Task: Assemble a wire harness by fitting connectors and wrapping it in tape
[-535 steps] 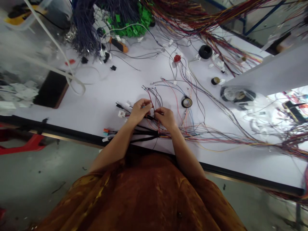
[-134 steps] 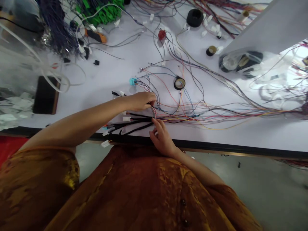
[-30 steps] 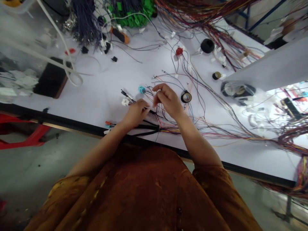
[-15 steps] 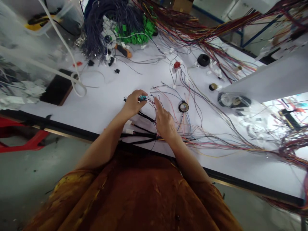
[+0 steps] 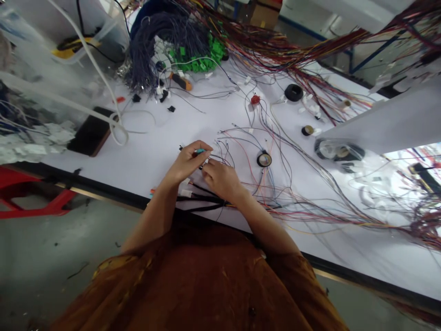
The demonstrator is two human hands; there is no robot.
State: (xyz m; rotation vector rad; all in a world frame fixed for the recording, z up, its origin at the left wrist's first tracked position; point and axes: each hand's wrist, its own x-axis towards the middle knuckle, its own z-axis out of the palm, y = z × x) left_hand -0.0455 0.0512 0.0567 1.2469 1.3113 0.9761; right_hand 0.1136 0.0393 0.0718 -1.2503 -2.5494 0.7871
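My left hand [image 5: 188,161] pinches a small teal connector [image 5: 200,151] between thumb and fingers, and most of it is covered. Close beside it on the right, my right hand [image 5: 222,179] has its fingers curled in at the connector's wires; what they grip is too small to make out. Thin wires [image 5: 227,154] fan out above my right hand. Black-sleeved cable branches [image 5: 206,197] lie on the table below both hands. To the right, a roll of black tape [image 5: 264,159] rests among loose wires.
Bundled dark blue wires [image 5: 165,27] with green connectors [image 5: 196,57] lie at the back left. An orange cutter [image 5: 181,81], a red connector [image 5: 255,99] and a black roll [image 5: 293,92] sit farther back. A dark block [image 5: 91,131] is at left; a white panel [image 5: 389,119] stands at right.
My right hand has moved left and down against my left hand, its fingers now curled instead of extended. The teal connector is turned and more hidden. The whole view has shifted slightly.
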